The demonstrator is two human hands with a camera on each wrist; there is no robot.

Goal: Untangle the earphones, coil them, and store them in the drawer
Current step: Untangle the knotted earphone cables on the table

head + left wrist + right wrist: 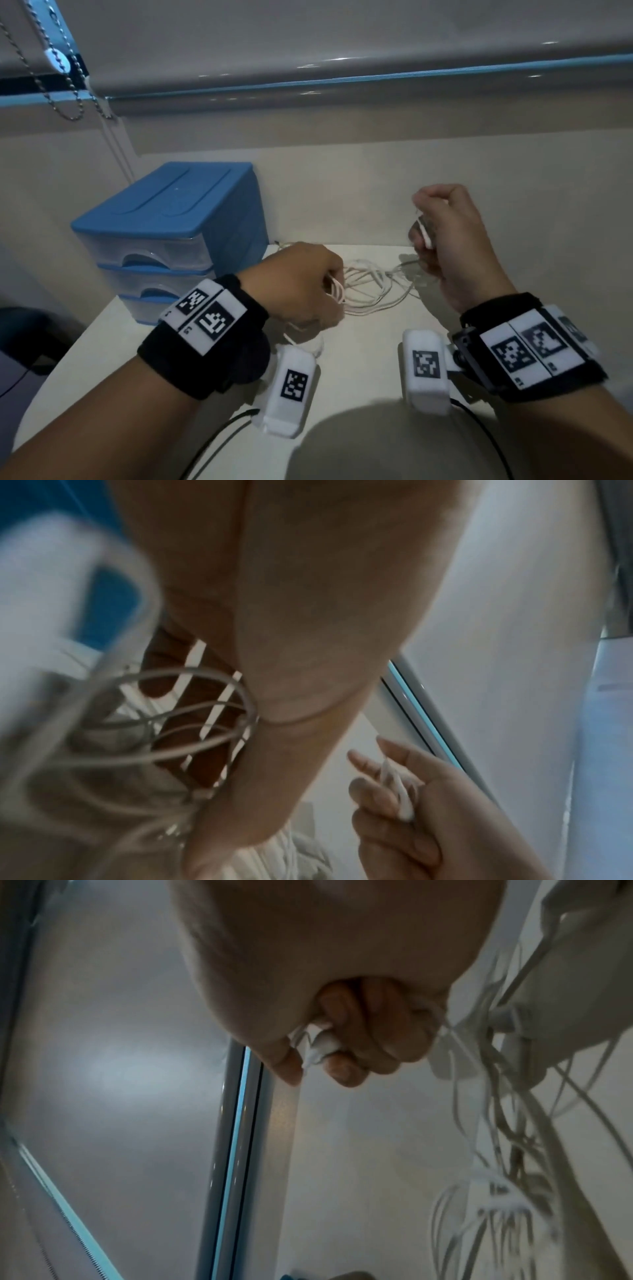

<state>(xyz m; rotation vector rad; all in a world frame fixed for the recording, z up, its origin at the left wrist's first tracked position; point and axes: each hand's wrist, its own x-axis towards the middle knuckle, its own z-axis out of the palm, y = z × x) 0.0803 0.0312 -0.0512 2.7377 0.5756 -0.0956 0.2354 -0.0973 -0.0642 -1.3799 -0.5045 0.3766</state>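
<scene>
White earphones (pixel 373 284) lie in tangled loops on the white table (pixel 359 346) between my hands. My left hand (pixel 308 281) grips several cable loops (pixel 192 723) wound round its curled fingers, low over the table. My right hand (pixel 438 233) is raised to the right and holds the earbud end (pixel 424 233) in its curled fingers; the earbud end (pixel 322 1047) shows white between thumb and fingers in the right wrist view, and my right hand (pixel 404 802) also appears in the left wrist view. A blue drawer unit (pixel 171 236) stands at the left, its drawers closed.
The drawer unit has three translucent drawers (pixel 150 253) with blue handles. Behind the table a window blind (pixel 342 51) hangs with a bead chain (pixel 58 68) at the left. The table's left edge (pixel 68 349) drops off to a dark floor.
</scene>
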